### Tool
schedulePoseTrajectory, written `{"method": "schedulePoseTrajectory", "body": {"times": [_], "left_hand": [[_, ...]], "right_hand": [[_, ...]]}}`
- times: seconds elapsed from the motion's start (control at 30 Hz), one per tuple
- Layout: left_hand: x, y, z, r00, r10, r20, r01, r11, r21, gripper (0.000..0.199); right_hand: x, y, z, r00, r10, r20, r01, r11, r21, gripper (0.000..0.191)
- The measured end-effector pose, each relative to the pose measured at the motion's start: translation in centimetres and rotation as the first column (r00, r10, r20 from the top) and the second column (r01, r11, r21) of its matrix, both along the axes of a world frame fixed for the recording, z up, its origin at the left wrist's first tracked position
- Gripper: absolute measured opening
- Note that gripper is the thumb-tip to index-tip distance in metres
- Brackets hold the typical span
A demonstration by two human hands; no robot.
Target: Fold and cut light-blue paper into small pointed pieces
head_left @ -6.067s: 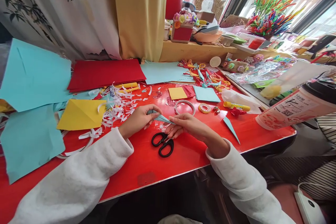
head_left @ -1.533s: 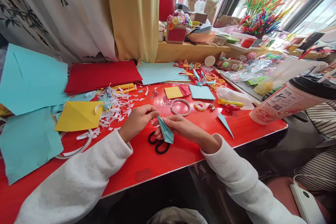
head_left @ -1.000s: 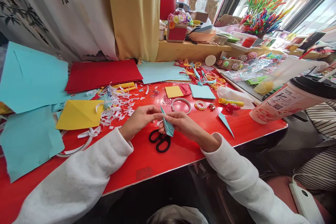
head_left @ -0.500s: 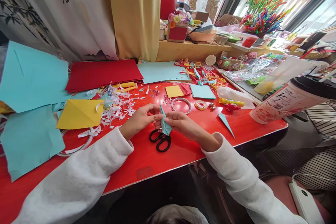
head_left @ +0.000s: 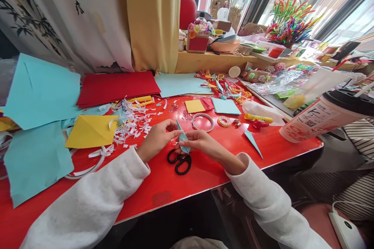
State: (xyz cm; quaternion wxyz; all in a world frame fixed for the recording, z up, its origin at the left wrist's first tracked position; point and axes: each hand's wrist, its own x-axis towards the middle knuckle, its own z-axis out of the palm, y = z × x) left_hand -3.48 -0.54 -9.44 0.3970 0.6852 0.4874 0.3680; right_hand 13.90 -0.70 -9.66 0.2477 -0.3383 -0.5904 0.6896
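Between my two hands is a small folded light-blue paper (head_left: 184,142) with a narrow point facing away from me. My left hand (head_left: 160,137) pinches its left edge near the pointed part. On the other side my right hand (head_left: 202,143) grips it with thumb and fingers, hiding part of the folds. Black-handled scissors (head_left: 182,164) lie on the table just under and in front of the paper. A second folded blue point (head_left: 253,144) rests to the right, apart from both hands.
On the red table (head_left: 204,179) are a white ring (head_left: 202,122), a tape roll (head_left: 224,121), a blue paper stack (head_left: 226,106) and a yellow glue stick (head_left: 258,118). Paper shreds and a yellow sheet (head_left: 92,131) lie left. A large cup (head_left: 318,114) leans at the right.
The view has shifted slightly, so the table appears a little lower. The fingers of my right hand now cover more of the folded paper, which both hands still hold.
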Motion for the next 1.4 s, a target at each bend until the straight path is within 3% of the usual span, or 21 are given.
{"method": "schedulePoseTrajectory", "body": {"times": [0.27, 0.4, 0.57, 0.67, 0.8, 0.93, 1.4], "left_hand": [[0.2, -0.4, 0.8, 0.999, 0.015, -0.046, -0.015, 1.0, 0.015, 0.026], [0.0, -0.4, 0.7, 0.996, 0.043, 0.08, -0.042, 0.999, -0.018, 0.022], [-0.1, -0.4, 0.7, 0.949, 0.089, 0.303, -0.024, 0.977, -0.214, 0.022], [-0.2, -0.3, 0.8, 0.932, 0.097, 0.349, 0.001, 0.962, -0.272, 0.022], [-0.1, -0.3, 0.6, 0.959, 0.041, 0.28, 0.023, 0.975, -0.222, 0.022], [-0.1, -0.4, 0.2, 0.963, 0.084, 0.255, -0.047, 0.988, -0.145, 0.025], [0.2, -1.1, 1.1, 0.954, 0.079, 0.29, -0.029, 0.984, -0.174, 0.025]], "right_hand": [[-0.1, -0.3, 0.6, 0.999, 0.05, -0.002, -0.05, 0.998, -0.033, 0.022], [-0.2, -0.5, 0.7, 0.996, 0.083, 0.013, -0.082, 0.994, -0.074, 0.023], [0.0, -0.5, 0.8, 0.991, 0.132, -0.031, -0.135, 0.987, -0.088, 0.029], [0.1, -0.4, 0.7, 0.99, 0.138, -0.03, -0.14, 0.987, -0.081, 0.029], [0.2, -0.4, 0.6, 0.997, 0.077, -0.009, -0.078, 0.992, -0.097, 0.027], [0.0, -0.6, 0.9, 0.994, 0.102, 0.027, -0.099, 0.99, -0.096, 0.025], [0.3, -0.5, 0.5, 0.996, 0.07, 0.054, -0.066, 0.996, -0.063, 0.029]]}}
